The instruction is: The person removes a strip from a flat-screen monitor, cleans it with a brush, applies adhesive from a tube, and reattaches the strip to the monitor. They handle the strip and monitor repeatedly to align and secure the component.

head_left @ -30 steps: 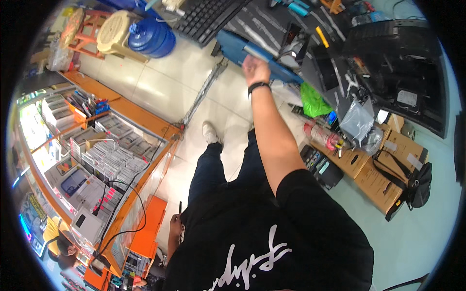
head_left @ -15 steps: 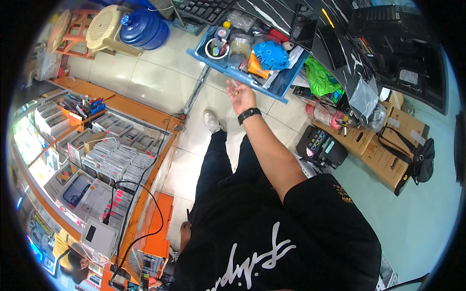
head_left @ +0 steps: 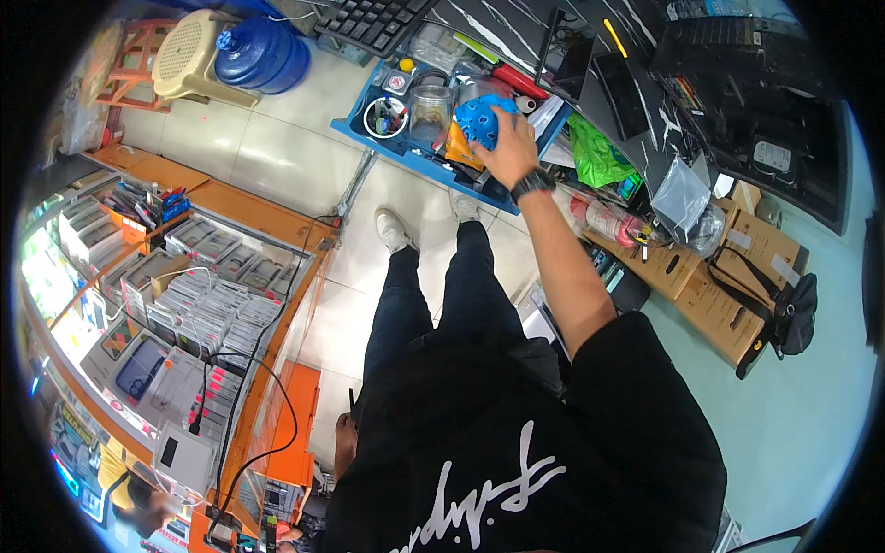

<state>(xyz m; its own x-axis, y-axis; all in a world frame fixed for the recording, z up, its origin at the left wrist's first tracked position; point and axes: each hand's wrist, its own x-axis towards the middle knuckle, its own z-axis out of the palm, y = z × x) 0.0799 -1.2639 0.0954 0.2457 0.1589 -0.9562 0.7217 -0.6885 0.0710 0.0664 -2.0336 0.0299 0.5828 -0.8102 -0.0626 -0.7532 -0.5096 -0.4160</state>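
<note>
My right hand [head_left: 512,149] reaches into an open blue drawer [head_left: 419,168], its fingers curled over a blue patterned cloth bundle [head_left: 481,118]. Beneath the bundle is an orange-yellow packet [head_left: 461,147]. To the left stand a clear jar [head_left: 430,115] and a white round cup [head_left: 385,118] with pens and small items in it. Low at my left side, my left hand [head_left: 345,442] is closed and partly hidden by my shirt. A thin dark thing [head_left: 351,401] sticks up from it, too small to name.
A glass display counter [head_left: 217,304] with boxed goods runs along the left. At the far left are a blue water jug [head_left: 263,57] and a beige stool [head_left: 189,53]. Cardboard boxes [head_left: 719,313] and a black bag [head_left: 795,318] sit at right. A keyboard [head_left: 369,23] lies beyond the drawer.
My right hand has moved forward and right, from in front of the drawer onto the blue cloth bundle. The view has shifted slightly, and my second shoe now shows.
</note>
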